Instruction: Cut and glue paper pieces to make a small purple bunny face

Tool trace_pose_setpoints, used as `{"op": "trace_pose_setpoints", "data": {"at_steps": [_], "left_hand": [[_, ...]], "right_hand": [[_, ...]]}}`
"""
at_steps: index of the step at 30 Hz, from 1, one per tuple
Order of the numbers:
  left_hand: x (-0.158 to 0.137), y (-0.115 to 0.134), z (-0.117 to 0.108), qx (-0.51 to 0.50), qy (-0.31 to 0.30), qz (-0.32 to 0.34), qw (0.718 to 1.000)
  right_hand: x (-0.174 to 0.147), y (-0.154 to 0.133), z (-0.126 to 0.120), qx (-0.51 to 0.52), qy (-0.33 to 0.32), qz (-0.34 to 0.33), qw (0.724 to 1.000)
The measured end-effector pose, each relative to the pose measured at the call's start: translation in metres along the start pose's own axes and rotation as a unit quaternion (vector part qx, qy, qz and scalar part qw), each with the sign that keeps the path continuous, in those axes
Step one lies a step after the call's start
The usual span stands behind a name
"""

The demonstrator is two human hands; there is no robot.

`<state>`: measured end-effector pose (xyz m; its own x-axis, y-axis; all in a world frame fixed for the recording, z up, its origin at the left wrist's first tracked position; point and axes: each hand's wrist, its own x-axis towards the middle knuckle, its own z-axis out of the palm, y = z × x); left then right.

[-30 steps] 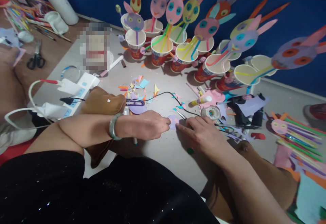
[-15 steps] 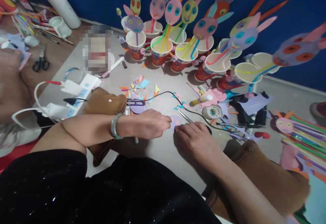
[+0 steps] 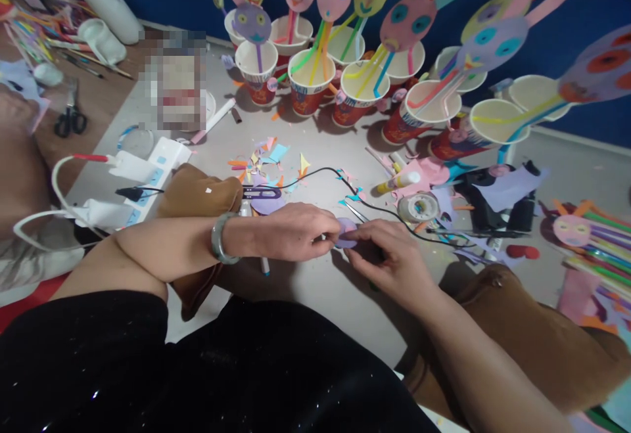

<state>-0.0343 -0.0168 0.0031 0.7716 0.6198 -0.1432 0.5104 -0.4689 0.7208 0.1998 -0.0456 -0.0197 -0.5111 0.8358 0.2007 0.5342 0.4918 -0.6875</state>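
One purple paper disc (image 3: 346, 237), pinched by the left hand (image 3: 298, 230); the right hand (image 3: 397, 259) touches its right edge, grip unclear.

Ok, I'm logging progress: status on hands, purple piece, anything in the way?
Left hand, right hand: both at purple piece. Piece partly covered. Pointed metal tool and black cable just beyond.
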Motion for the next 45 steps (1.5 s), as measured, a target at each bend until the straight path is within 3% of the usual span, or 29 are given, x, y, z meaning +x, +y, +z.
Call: {"op": "trace_pose_setpoints", "data": {"at_steps": [6,13,18,29,35,45], "left_hand": [[0.001,0.004,-0.002,0.011,-0.023,0.004,1.0],[0.0,0.002,0.0,0.03,-0.061,0.018,0.998],[-0.001,-0.004,0.004,0.045,-0.048,0.031,0.997],[-0.001,-0.005,0.005,0.032,-0.046,0.024,0.998],[0.0,-0.005,0.005,0.044,-0.046,0.018,0.998],[0.001,-0.005,0.005,0.048,-0.059,0.009,0.997]], "right_hand": [[-0.002,-0.001,0.002,-0.012,-0.075,0.033,0.997],[-0.004,-0.004,0.003,-0.022,-0.108,0.064,0.992],[-0.004,-0.005,0.0,-0.037,-0.146,0.093,0.984],[-0.003,-0.018,0.004,0.085,-0.042,0.066,0.993],[-0.002,-0.022,0.014,0.1,-0.029,0.079,0.991],[-0.001,-0.016,0.012,0.087,-0.062,0.093,0.99]]}}
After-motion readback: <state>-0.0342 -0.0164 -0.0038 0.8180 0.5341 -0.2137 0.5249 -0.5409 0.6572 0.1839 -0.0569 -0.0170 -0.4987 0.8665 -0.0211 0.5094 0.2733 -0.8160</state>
